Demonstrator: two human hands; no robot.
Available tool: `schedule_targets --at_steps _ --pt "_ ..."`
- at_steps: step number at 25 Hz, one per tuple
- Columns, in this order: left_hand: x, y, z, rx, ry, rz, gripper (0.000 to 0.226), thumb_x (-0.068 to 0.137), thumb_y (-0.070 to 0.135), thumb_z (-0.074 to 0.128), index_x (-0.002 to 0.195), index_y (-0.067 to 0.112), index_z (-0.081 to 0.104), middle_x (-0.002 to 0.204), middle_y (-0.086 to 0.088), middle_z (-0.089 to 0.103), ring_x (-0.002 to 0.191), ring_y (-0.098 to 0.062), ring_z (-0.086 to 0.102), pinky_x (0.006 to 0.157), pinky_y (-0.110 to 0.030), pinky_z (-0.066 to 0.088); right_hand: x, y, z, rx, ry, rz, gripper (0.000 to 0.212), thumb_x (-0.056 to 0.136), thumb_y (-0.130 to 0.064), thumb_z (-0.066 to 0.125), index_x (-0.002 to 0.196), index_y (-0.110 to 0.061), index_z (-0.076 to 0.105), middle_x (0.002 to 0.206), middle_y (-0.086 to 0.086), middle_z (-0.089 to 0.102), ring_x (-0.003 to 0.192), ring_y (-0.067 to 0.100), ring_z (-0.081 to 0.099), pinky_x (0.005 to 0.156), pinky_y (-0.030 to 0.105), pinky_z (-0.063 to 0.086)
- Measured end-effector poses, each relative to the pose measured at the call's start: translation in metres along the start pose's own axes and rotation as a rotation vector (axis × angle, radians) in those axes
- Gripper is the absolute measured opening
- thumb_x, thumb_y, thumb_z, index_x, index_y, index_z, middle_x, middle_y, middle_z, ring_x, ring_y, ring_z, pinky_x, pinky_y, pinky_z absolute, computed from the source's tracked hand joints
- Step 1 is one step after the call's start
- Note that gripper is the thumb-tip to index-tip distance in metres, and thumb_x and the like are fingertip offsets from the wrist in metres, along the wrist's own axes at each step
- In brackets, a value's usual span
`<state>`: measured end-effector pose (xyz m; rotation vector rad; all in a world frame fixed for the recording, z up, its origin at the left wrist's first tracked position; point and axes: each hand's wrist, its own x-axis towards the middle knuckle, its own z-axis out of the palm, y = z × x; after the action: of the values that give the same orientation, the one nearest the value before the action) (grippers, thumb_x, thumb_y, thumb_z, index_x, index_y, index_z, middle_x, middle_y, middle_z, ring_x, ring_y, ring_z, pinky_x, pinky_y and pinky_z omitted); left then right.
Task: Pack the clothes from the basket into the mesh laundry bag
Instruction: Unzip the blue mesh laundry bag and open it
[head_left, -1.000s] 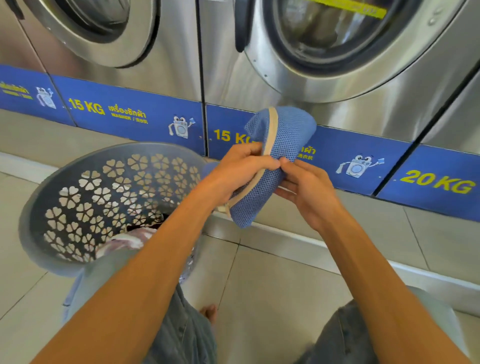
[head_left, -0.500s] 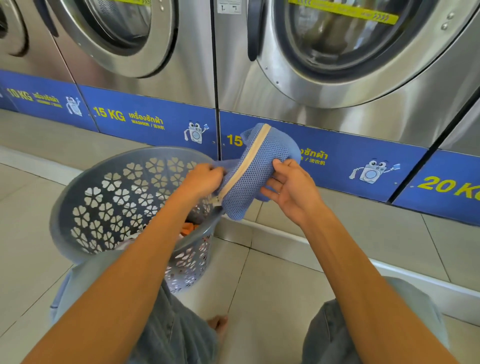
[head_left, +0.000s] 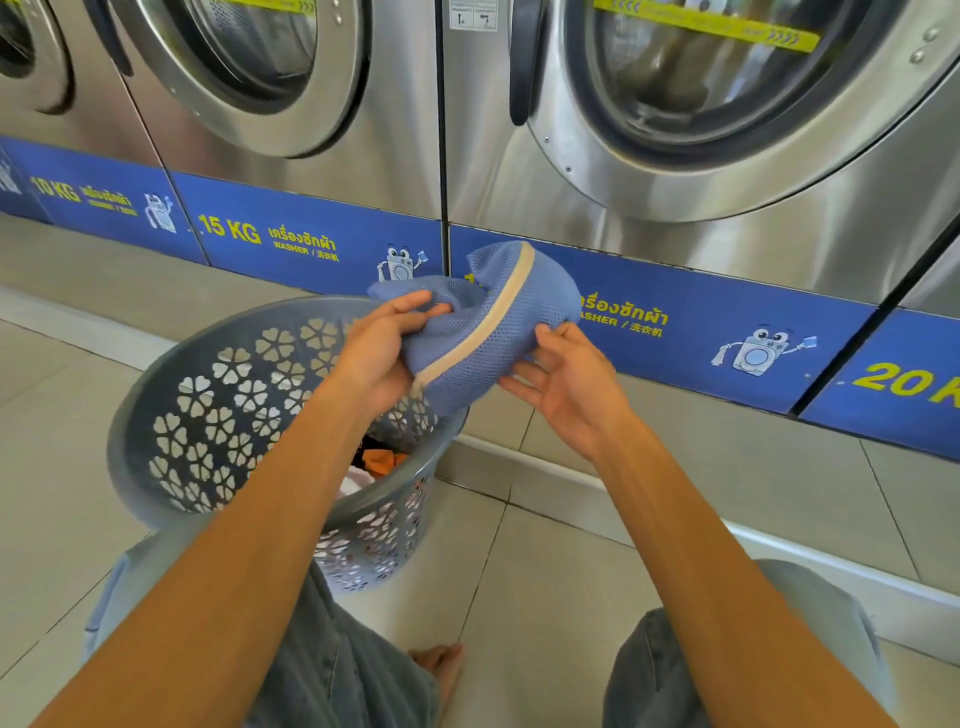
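1. Left hand (head_left: 382, 348): fingers pinched on the blue mesh laundry bag (head_left: 483, 322), held above the basket's far rim.
2. Right hand (head_left: 566, 387): fingers spread loosely, thumb pressing the bag's right side.
3. Bag: crumpled, crossed by a cream zipper strip (head_left: 488, 327).
4. Grey basket (head_left: 208, 415): flower-shaped cutouts; orange and white clothes (head_left: 382, 462) inside.
5. Washing machines (head_left: 701, 130): blue panels (head_left: 311, 244) reading "10 KG", "15 KG WASHER", "20 K".

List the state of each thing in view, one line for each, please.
mesh laundry bag: held up, crumpled, zipper side showing
left hand: grip closed on bag
right hand: fingers spread, touching bag
laundry basket: tilted, clothes inside
washer doors: shut
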<state>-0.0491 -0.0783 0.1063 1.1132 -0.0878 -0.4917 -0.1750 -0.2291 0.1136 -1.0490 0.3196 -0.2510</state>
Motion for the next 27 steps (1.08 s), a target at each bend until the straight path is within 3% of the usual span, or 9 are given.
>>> schedule_targets --at_steps 3,7,9,11,14,16,21,24,27 --pt "-0.012 -0.010 0.024 0.127 -0.163 -0.081 0.026 0.103 0.012 0.046 0.124 0.010 0.061 0.115 -0.007 0.070 0.092 -0.018 0.070 0.064 -0.029 0.060 -0.008 -0.027 -0.017 0.045 0.111 -0.102 0.018 0.097 -0.019 0.050 0.079 -0.021 0.051 0.082 -0.002 0.072 0.074 0.016 0.071 0.063 0.032 0.057" --pt "-0.026 -0.021 0.044 0.429 -0.393 -0.331 0.047 0.095 0.046 0.058 0.127 0.012 0.061 0.109 -0.010 0.073 0.093 -0.024 0.072 0.083 -0.038 0.062 -0.012 -0.040 -0.043 -0.128 0.353 -0.213 0.024 0.096 -0.022 0.052 0.072 -0.020 0.046 0.084 0.002 0.068 0.071 0.015 0.069 0.056 0.028 0.057" --pt "-0.031 -0.028 0.049 0.547 -0.482 -0.375 0.044 0.092 0.040 0.064 0.125 0.011 0.062 0.107 -0.010 0.073 0.090 -0.024 0.072 0.085 -0.039 0.061 -0.011 -0.034 -0.055 -0.317 0.470 -0.220 0.025 0.095 -0.022 0.052 0.072 -0.017 0.046 0.082 0.005 0.066 0.073 0.019 0.068 0.053 0.030 0.057" --pt "-0.030 -0.035 0.052 0.512 -0.416 -0.336 0.035 0.088 0.027 0.073 0.118 0.013 0.062 0.107 -0.008 0.074 0.089 -0.022 0.072 0.078 -0.038 0.062 -0.008 -0.027 -0.068 -0.612 0.551 -0.175 0.026 0.093 -0.025 0.050 0.071 -0.012 0.047 0.084 0.012 0.069 0.076 0.028 0.071 0.058 0.040 0.061" --pt "-0.021 -0.041 0.048 0.485 -0.222 -0.227 0.035 0.081 0.016 0.080 0.112 0.011 0.065 0.111 -0.011 0.074 0.095 -0.023 0.073 0.079 -0.040 0.062 -0.011 -0.013 -0.089 -1.244 0.443 -0.024 0.025 0.079 -0.031 0.046 0.068 -0.011 0.057 0.073 0.011 0.075 0.071 0.030 0.073 0.071 0.048 0.061" --pt "-0.018 -0.046 0.044 0.535 -0.107 -0.163 0.033 0.079 0.014 0.082 0.107 0.011 0.065 0.103 -0.011 0.075 0.087 -0.023 0.073 0.075 -0.039 0.062 -0.014 -0.004 -0.088 -1.411 0.342 -0.004 0.023 0.073 -0.032 0.046 0.071 -0.015 0.061 0.072 0.006 0.075 0.072 0.027 0.072 0.076 0.045 0.059" --pt "-0.024 -0.064 0.045 0.672 -0.110 -0.162 0.036 0.083 0.007 0.077 0.115 0.013 0.061 0.112 -0.012 0.073 0.102 -0.030 0.073 0.087 -0.048 0.061 -0.029 0.011 -0.049 -1.294 -0.150 0.092 0.027 0.084 -0.044 0.062 0.081 -0.020 0.072 0.077 0.001 0.078 0.075 0.012 0.074 0.082 0.037 0.058" --pt "-0.027 -0.064 0.044 0.731 -0.175 -0.171 0.029 0.086 0.006 0.073 0.114 0.009 0.067 0.111 -0.011 0.075 0.102 -0.026 0.073 0.081 -0.039 0.061 -0.028 0.024 -0.047 -1.407 -0.131 0.004 0.045 0.081 -0.057 0.059 0.075 -0.015 0.074 0.072 0.005 0.077 0.074 0.018 0.073 0.079 0.038 0.058" --pt "-0.029 -0.063 0.044 0.729 -0.232 -0.203 0.040 0.085 0.003 0.073 0.124 0.005 0.064 0.114 -0.012 0.074 0.106 -0.025 0.072 0.088 -0.038 0.060 -0.024 0.029 -0.048 -1.328 -0.051 -0.010 0.035 0.088 -0.042 0.060 0.071 -0.014 0.073 0.073 0.003 0.078 0.068 0.014 0.074 0.077 0.034 0.060"
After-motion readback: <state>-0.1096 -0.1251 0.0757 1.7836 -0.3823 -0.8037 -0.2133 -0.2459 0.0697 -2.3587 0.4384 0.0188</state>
